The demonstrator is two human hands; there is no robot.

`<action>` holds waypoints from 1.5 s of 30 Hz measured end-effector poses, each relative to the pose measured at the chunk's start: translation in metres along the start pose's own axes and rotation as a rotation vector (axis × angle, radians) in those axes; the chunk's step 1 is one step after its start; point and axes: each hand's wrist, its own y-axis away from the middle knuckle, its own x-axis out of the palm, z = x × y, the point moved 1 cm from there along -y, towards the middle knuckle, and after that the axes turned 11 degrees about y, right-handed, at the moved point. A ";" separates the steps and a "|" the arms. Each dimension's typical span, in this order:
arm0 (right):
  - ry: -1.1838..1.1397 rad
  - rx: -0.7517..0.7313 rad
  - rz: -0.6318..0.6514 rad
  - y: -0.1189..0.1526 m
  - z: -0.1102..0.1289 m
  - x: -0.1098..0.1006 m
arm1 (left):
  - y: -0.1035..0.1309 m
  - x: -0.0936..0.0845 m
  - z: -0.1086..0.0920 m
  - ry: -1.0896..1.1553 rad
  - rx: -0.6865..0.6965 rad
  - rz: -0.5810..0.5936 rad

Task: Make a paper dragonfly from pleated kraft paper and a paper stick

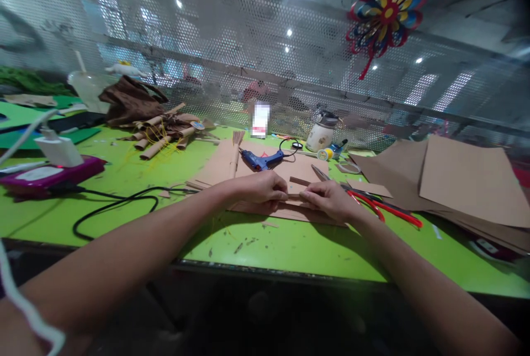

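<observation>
My left hand (267, 187) and my right hand (329, 197) face each other low over a stack of brown paper sheets (215, 165). Between them a narrow brown paper strip (295, 198) is pinched at both ends by closed fingers. Just beyond my left hand lies a blue glue gun (263, 159). A rolled paper piece with a fringed end (235, 157) rests on the sheets to its left. Scissors with red handles (372, 204) lie beside my right hand, partly hidden by it. Another dark strip (298, 181) sits behind the fingers.
Large brown sheets (472, 179) are piled at the right. A purple power strip (53, 176) with a black cable (120, 200) is at the left. Rolled paper bundles (165, 134) lie at the back left. A cream jug (321, 131) stands behind, near a yellow spool (325, 154).
</observation>
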 end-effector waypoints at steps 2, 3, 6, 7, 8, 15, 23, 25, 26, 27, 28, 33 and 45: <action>0.003 0.005 -0.002 -0.001 -0.002 0.000 | 0.000 -0.001 0.001 0.012 -0.013 0.028; 0.009 0.010 0.002 -0.001 -0.002 0.000 | 0.001 -0.001 0.002 -0.001 -0.010 0.022; 0.011 0.017 0.023 -0.002 -0.005 -0.003 | 0.002 -0.002 0.000 -0.044 -0.001 0.005; 0.002 0.015 0.033 -0.002 -0.005 -0.004 | 0.003 -0.002 -0.001 -0.042 -0.007 0.009; -0.014 0.012 0.047 -0.001 -0.006 -0.005 | 0.003 -0.002 -0.002 -0.031 -0.017 0.017; 0.018 0.083 0.055 0.000 -0.008 -0.012 | 0.001 -0.002 -0.001 -0.114 -0.064 -0.091; 0.086 -0.190 -0.149 -0.003 -0.005 -0.002 | -0.007 0.004 0.007 -0.447 0.232 -0.235; 0.159 -0.243 -0.168 -0.005 -0.006 0.004 | -0.007 0.010 0.008 -0.492 0.276 -0.253; 0.193 -0.272 -0.169 -0.007 -0.006 0.007 | -0.007 0.013 0.008 -0.516 0.305 -0.261; 0.219 -0.301 -0.170 -0.008 -0.008 0.010 | -0.006 0.015 0.008 -0.541 0.333 -0.265; 0.236 -0.330 -0.171 -0.009 -0.009 0.012 | -0.006 0.017 0.007 -0.562 0.356 -0.265; 0.295 -0.414 -0.187 -0.009 -0.013 0.018 | -0.007 0.021 0.004 -0.640 0.422 -0.267; 0.319 -0.379 -0.134 -0.005 -0.008 0.021 | -0.014 0.035 0.008 -0.605 0.393 -0.305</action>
